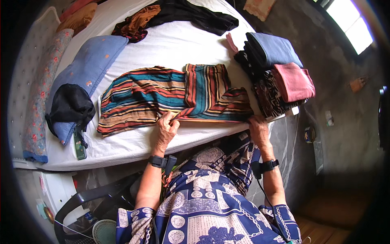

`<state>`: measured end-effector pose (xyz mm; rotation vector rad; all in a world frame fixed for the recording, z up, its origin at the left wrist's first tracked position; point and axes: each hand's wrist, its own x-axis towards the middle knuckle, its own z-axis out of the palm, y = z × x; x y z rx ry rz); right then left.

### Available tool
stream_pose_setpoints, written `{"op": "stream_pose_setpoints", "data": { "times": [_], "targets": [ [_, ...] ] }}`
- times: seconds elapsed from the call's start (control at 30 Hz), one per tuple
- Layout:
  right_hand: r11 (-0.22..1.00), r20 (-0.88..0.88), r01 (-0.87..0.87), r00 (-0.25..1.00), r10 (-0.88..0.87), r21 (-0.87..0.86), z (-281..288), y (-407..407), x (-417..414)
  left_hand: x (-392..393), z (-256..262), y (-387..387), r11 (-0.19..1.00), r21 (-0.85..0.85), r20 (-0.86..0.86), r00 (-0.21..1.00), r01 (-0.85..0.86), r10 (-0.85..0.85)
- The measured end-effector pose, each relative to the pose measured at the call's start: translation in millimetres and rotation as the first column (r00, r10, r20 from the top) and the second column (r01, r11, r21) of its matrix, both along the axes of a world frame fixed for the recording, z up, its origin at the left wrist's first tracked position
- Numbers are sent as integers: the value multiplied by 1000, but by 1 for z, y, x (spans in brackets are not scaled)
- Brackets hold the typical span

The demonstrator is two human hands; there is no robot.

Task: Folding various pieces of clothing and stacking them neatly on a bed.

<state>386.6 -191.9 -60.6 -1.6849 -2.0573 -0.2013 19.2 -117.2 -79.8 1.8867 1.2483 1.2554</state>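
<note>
A striped garment (146, 94) in teal, rust, tan and black lies on the bed's white sheet (189, 45), its right part partly folded over. My left hand (167, 128) pinches the near edge at about its middle. At the right end of that same edge, my right hand (259, 128) grips the fabric near the bed's border. Between both hands the edge runs nearly straight. The fingertips of my right hand are partly hidden by the hand itself.
Folded clothes are stacked at the right, with a blue cloth (274, 50) and a pink cloth (294, 82) on top. Black clothing (189, 15) lies at the back. Leftward are a blue pillow (88, 64), a black cap (71, 102) and a phone (80, 148). A black chair (79, 198) stands below.
</note>
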Motion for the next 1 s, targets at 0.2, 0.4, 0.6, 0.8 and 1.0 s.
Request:
{"op": "stream_pose_setpoints", "data": {
  "times": [0.2, 0.4, 0.6, 0.8, 1.0],
  "targets": [
    [996, -498, -16, 865, 56, 83, 83, 72, -27, 1, 16, -2, 997, -14, -154, 985, 78, -79],
    [885, -342, -457, 848, 405, -85, 76, 210, -123, -2, 17, -3, 994, 47, -179, 980, 99, -89],
    [849, -29, -437, 893, 450, -297, 27, 277, -158, -2, 18, -5, 994, 47, -232, 969, 102, -89],
    [928, 195, -319, 914, 355, -192, 26, 268, -153, -1, 12, -4, 991, 85, -219, 972, 102, -82],
    [944, -183, 27, 982, 36, 330, 104, 190, -95, 1, 14, -8, 986, 148, -299, 954, 74, -27]
  ]
}}
